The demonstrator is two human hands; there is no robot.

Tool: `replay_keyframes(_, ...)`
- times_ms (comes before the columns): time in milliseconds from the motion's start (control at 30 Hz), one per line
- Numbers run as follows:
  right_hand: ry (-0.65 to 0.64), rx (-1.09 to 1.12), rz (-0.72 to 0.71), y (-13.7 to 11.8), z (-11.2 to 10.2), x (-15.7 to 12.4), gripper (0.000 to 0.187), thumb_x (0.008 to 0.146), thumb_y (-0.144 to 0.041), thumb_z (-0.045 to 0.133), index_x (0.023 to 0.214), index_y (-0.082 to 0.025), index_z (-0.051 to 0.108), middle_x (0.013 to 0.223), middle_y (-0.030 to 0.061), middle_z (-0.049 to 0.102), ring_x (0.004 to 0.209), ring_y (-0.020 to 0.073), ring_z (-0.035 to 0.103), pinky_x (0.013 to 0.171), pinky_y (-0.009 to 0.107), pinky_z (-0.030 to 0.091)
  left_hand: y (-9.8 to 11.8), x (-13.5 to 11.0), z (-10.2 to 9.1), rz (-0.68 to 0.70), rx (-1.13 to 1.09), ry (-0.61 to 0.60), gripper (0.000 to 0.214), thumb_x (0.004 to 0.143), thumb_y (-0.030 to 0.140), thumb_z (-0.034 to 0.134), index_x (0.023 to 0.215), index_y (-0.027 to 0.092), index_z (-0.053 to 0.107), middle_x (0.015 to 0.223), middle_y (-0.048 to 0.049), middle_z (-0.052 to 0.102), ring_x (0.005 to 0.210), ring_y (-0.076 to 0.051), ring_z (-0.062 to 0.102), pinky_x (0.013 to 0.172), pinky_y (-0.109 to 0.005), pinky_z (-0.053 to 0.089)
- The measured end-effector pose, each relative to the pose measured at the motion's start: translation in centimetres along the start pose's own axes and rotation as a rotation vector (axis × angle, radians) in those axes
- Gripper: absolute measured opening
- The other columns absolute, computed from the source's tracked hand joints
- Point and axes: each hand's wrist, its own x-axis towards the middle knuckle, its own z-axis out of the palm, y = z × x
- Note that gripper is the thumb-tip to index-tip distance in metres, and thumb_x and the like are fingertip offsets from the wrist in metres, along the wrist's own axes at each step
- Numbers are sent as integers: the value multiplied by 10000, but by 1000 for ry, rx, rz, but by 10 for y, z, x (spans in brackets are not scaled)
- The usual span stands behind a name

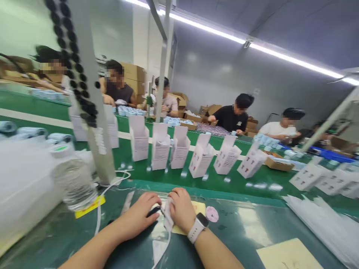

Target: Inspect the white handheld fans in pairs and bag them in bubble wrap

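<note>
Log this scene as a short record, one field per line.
Left hand: at a small dark item, grip unclear
Right hand: holds a white piece
Right wrist: watch with white band
Cable: white cable running below the piece
Belt: row of open white boxes
Bench left: clear bottle
Beyond belt: co-workers

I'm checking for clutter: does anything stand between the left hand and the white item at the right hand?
Yes: what looks like a small dark object, blurred, shows at the left hand, towards the white item that the right hand touches. Nothing else visible does.
</note>
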Motion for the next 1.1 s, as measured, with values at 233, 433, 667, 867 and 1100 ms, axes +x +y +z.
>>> replay_keyframes(233,-19,69,-69,19,11,-10,531,726,66,380,1060,-164,723,1170,141,673,1143,262,580,1034,406,435,13,-10,3,-11,-10,-1,233,793,205,608,1025,227,621,1146,-58,600,1223,-239,482,1057,-409,399)
replay_keyframes(433,-18,46,-82,30,18,-13,600,735,80,314,1064,-189,736,1179,140,674,1139,263,592,1035,425,433,13,-13,7,-12,11,-2,246,797,255,651,1041,224,642,1137,-62,607,1201,-236,501,1040,-382,421)
replay_keyframes(667,-43,20,-62,17,11,-14,494,806,30,367,1120,-146,705,1234,159,652,1174,285,566,1034,457,408,9,-10,6,0,14,3,248,795,202,639,1043,209,640,1138,-65,606,1206,-234,491,1052,-374,413)
replay_keyframes(867,-47,-21,-2,0,-5,-3,247,893,-128,543,1075,-183,701,1207,103,672,1150,257,578,1015,423,414,8,-6,0,55,11,4,265,822,182,544,1071,202,633,1183,-88,594,1208,-239,506,1084,-427,387)
replay_keyframes(1100,-61,-87,-5,-1,-14,10,187,913,-300,608,1068,-226,681,1161,50,682,1113,227,585,987,395,434,-26,10,11,139,73,85,322,816,321,533,1085,297,708,1196,-74,635,1155,-259,581,1052,-434,447)
